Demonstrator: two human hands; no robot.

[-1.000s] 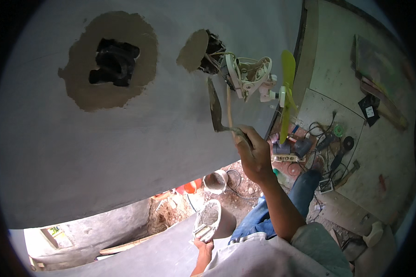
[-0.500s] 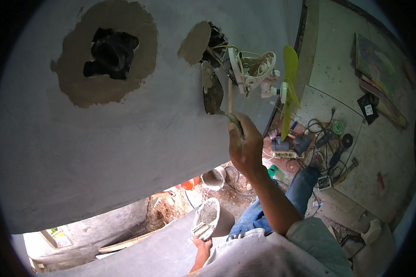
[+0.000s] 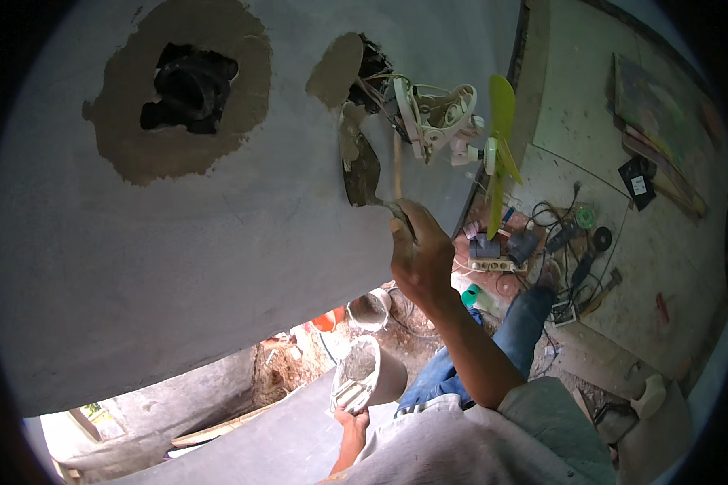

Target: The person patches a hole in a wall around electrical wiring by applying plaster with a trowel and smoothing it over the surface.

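Observation:
My right hand (image 3: 422, 257) is closed around the handle of a trowel (image 3: 361, 171) with a dark, mortar-smeared blade. Its tip lies at the grey wall (image 3: 178, 267), just under a patch of brown mortar (image 3: 336, 68). Right of that patch is a rough hole (image 3: 372, 71) with wires coming out. Beside the hole hangs a white wall fan base (image 3: 437, 113) with yellow-green blades (image 3: 500, 121). Low in the view, my left hand (image 3: 353, 420) grips a pale bucket (image 3: 391, 377) at its rim; grey mortar and a flat slatted piece show inside.
At upper left, brown mortar rings a black pipe opening (image 3: 188, 93) in the wall. Cables, a power strip (image 3: 492, 264) and tools lie on the floor at right, near my foot. Another bucket (image 3: 369, 310) and an orange container (image 3: 328, 320) stand below the wall edge. Boards (image 3: 651, 113) lie far right.
The trowel in my right hand has shifted slightly left along the wall. My left hand still holds the bucket, and the whole view has moved a little.

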